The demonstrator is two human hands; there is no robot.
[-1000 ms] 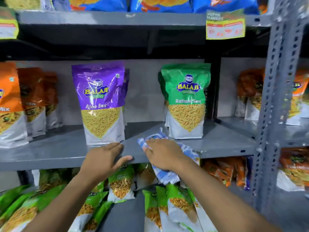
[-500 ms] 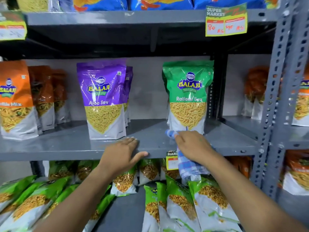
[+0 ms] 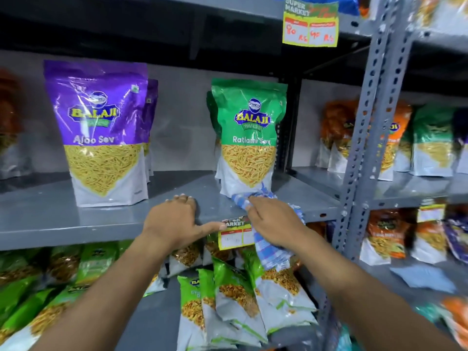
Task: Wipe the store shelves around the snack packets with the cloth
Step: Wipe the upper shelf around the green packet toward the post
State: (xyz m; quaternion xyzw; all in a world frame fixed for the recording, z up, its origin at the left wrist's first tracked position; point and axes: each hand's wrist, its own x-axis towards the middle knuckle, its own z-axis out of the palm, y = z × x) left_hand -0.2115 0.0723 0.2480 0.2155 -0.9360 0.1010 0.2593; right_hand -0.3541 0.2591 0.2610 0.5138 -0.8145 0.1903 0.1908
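Grey painted metal store shelving fills the view, its middle shelf (image 3: 63,224) carrying standing snack pouches. At that shelf's front edge, right of centre, the blue-and-white checked cloth (image 3: 272,252) lies bunched under the right hand (image 3: 271,224), which grasps it with fingers curled over the folds; one end touches the foot of the green foil Ratlami Sev pouch (image 3: 249,138), the other hangs over the edge onto the yellow-and-red price tag (image 3: 234,234). The left hand (image 3: 174,219) rests flat and released on the front edge, thumb spread along the lip, between the green pouch and the purple foil Aloo Sev pouch (image 3: 101,133).

To wipe well here, I would press the cloth flat rather than bunched, sweep along the bare strip between the two pouches, and curve round the green pouch's base without shoving it, since it looks light and likely to tip. The left hand could steady it.

The cloth's underside and the right hand's fingertips are hidden. Packets at the left and right edges are blurred, and the shelf's back corners are in shadow.
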